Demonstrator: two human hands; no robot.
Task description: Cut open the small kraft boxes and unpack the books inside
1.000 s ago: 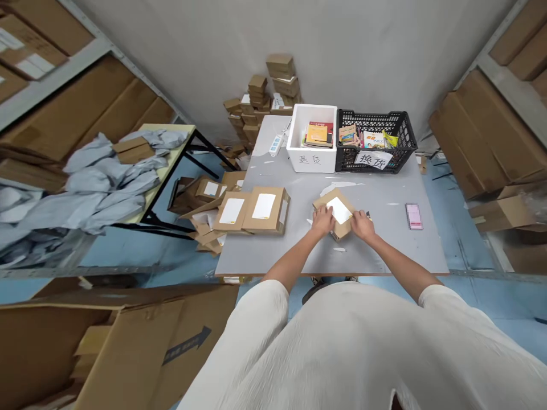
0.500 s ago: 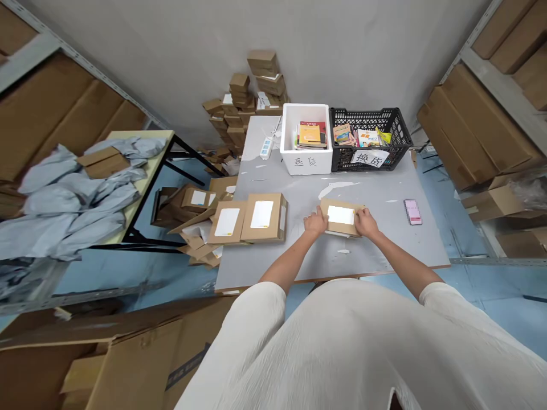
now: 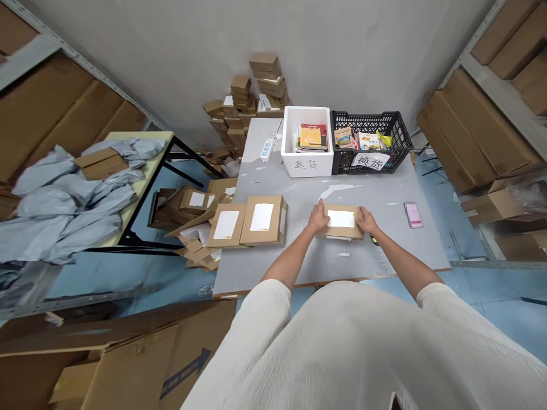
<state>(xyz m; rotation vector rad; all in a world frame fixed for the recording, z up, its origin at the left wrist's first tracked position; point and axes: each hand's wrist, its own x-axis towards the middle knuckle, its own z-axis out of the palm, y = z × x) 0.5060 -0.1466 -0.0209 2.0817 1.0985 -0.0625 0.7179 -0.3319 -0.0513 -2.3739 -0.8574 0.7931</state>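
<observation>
A small cardboard box (image 3: 337,232) with a white label on top lies on the grey table (image 3: 299,262) in front of me. My left hand (image 3: 318,218) grips its left end, thumb over the top. At the opposite end my right hand (image 3: 367,221) holds the box with its thumb near the label. A small yellow and black object (image 3: 375,241) shows partly beside my right wrist; its kind I cannot make out. Left of my hands sit two labelled cardboard boxes (image 3: 263,221), side by side and touching.
At the table's back stand a white bin (image 3: 307,166) and a black plastic crate (image 3: 371,162), both holding books. A phone (image 3: 413,214) lies at the right, a power strip (image 3: 267,150) at the back left. Grey parcels (image 3: 81,193) cover a side table; boxes (image 3: 241,108) are stacked by the wall.
The box has shifted slightly toward me and lies straighter. My left fingers have stretched along its left end. The yellow and black object has come into sight by my right wrist.
</observation>
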